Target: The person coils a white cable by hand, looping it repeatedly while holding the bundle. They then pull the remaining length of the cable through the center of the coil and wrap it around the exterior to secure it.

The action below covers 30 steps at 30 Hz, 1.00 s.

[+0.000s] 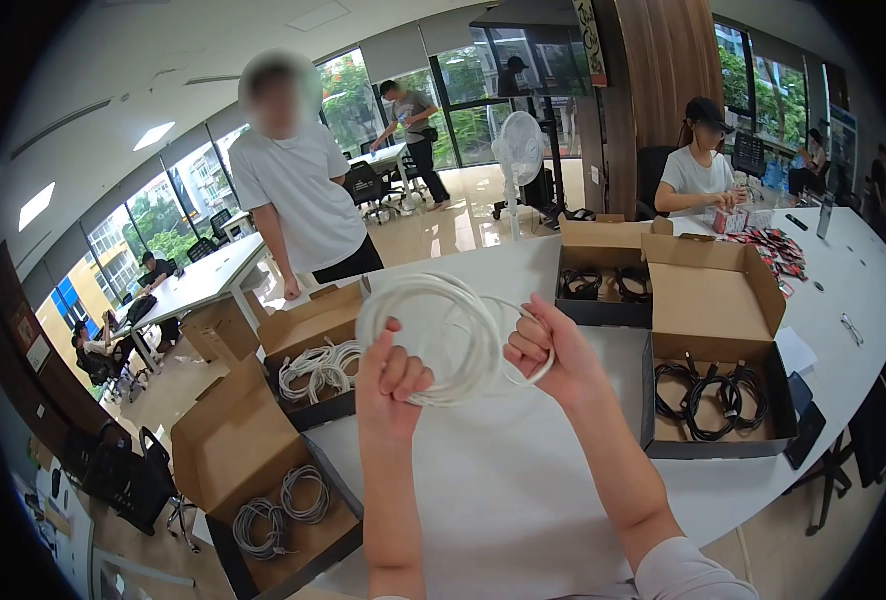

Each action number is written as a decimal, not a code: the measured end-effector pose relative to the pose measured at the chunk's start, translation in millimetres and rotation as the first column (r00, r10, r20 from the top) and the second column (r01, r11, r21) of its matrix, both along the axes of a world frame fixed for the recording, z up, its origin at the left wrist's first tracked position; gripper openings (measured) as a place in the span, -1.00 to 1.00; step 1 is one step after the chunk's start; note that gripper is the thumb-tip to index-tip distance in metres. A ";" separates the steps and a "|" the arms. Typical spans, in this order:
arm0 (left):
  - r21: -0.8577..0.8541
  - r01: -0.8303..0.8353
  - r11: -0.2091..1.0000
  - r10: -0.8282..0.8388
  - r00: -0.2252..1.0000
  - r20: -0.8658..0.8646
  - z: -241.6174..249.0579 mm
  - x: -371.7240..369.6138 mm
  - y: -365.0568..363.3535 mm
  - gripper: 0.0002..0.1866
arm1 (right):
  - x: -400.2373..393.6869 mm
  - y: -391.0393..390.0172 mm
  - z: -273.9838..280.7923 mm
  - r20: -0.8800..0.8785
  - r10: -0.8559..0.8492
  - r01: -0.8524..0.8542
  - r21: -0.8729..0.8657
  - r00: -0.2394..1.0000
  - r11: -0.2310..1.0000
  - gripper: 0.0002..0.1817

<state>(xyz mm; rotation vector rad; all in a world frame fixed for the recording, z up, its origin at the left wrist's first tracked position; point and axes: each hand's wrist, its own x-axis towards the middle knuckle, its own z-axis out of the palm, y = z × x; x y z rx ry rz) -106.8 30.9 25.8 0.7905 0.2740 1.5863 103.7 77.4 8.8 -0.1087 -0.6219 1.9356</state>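
A coiled white cable (478, 345) hangs in the air above the white table, held between both hands. My left hand (393, 370) is closed round the left side of the coil. On the right, my right hand (543, 350) grips a loop of the same cable, its fingers curled in. To the left of the coil, an open box (328, 412) holds white cables (313, 372). Nearer on the left, another open box (233, 540) holds two coiled grey cables (260, 527). Coiled black cables (708, 400) lie in the open box (720, 448) on the right.
Behind it, another open box (603, 312) holds black cables (585, 285). A dark phone-like slab (808, 432) lies by the right box. A person (288, 190) stands across the table; another person (698, 175) sits at the far right by small red packets (773, 255). A white fan (519, 150) stands behind.
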 end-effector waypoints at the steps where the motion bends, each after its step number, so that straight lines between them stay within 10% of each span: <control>1: -0.003 0.014 1.000 -0.014 0.996 -0.086 -1.3 2.7 -0.5 -0.84 | 3.1 -5.8 4.9 0.078 -0.057 0.051 0.068 0.995 0.996 -0.69; 9: -0.042 0.259 0.965 -0.254 0.882 -0.397 -2.8 15.8 -6.4 -0.84 | 7.9 -32.9 19.8 0.207 -0.784 0.479 0.691 0.586 0.541 -0.91; 15: -0.074 0.315 0.946 -0.318 0.861 -0.398 -1.1 10.4 -4.5 -0.85 | 11.4 -37.6 22.8 0.094 -0.990 0.206 0.972 0.109 0.115 -0.82; 18: -0.048 0.347 0.937 -0.321 0.797 -0.512 -0.3 8.9 -5.8 -0.83 | 12.4 -32.8 20.8 0.035 -0.988 0.179 0.982 0.151 0.062 -0.74; 22: -0.062 0.368 0.928 -0.345 0.784 -0.515 -0.7 10.5 -6.6 -0.82 | -0.1 -35.4 17.2 0.222 -0.584 0.155 0.836 0.781 0.526 -0.55; 30: 0.055 0.004 0.998 0.042 0.594 -0.803 9.3 11.3 -14.4 -0.83 | 0.9 -54.3 28.6 0.524 -0.444 -0.096 0.717 0.727 0.690 -0.54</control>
